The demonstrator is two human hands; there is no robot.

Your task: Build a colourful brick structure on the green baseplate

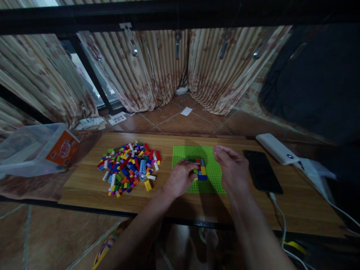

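A lime-green baseplate lies on the wooden table. On it stands a low structure of coloured bricks, with blue, yellow, grey and red pieces showing. My left hand reaches over the structure's left side and hides part of it. Between its thumb and index finger shows a small green brick. Above the right part of the baseplate, apart from the structure, is my right hand. Its fingers are curled and the tips pressed together; anything in them is too small to make out.
A heap of loose bricks covers the table's left part. A clear plastic box stands beyond the left edge. Right of the baseplate lie a black phone with a cable and a white power bank. Curtains hang behind.
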